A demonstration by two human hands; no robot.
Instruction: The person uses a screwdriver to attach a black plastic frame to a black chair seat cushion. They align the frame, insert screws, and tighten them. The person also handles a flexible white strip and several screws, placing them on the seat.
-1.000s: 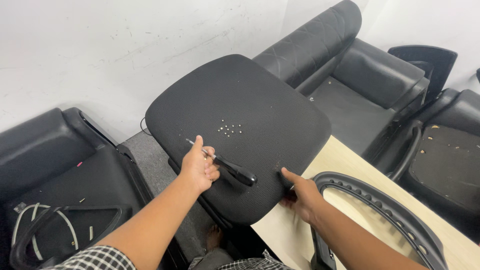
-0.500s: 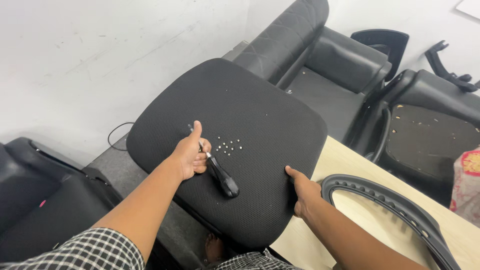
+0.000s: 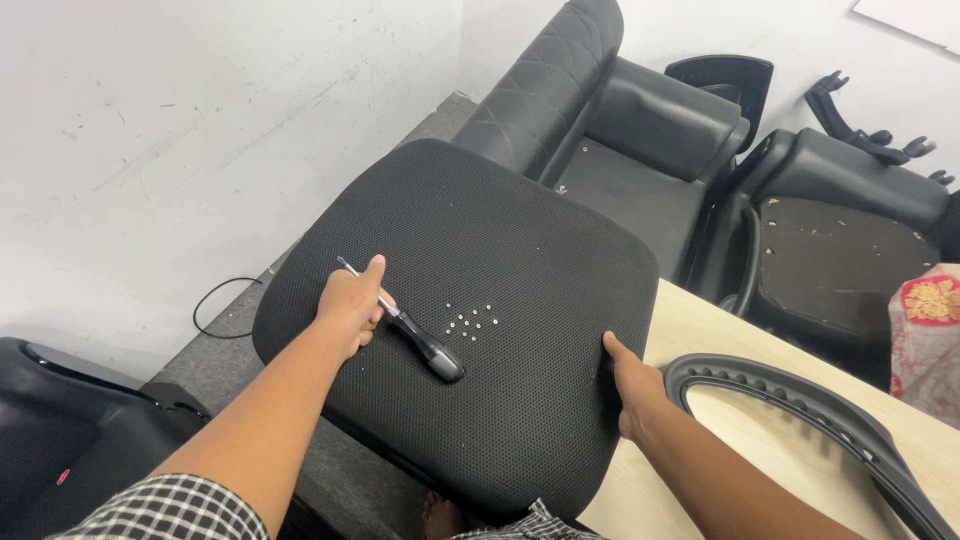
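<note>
Loosely, screws (image 3: 470,322) atop seat cushion (image 3: 520,230)

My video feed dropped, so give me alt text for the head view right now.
A black mesh seat cushion lies partly on a wooden table; the left hand holds a black-handled screwdriver on it beside a cluster of small screws, while the right hand grips the cushion's edge. Black sofas stand behind.

White scuffed wall (image 3: 180,130) — black armchairs (image 3: 640,130) crowded on grey floor (image 3: 240,350).
</note>
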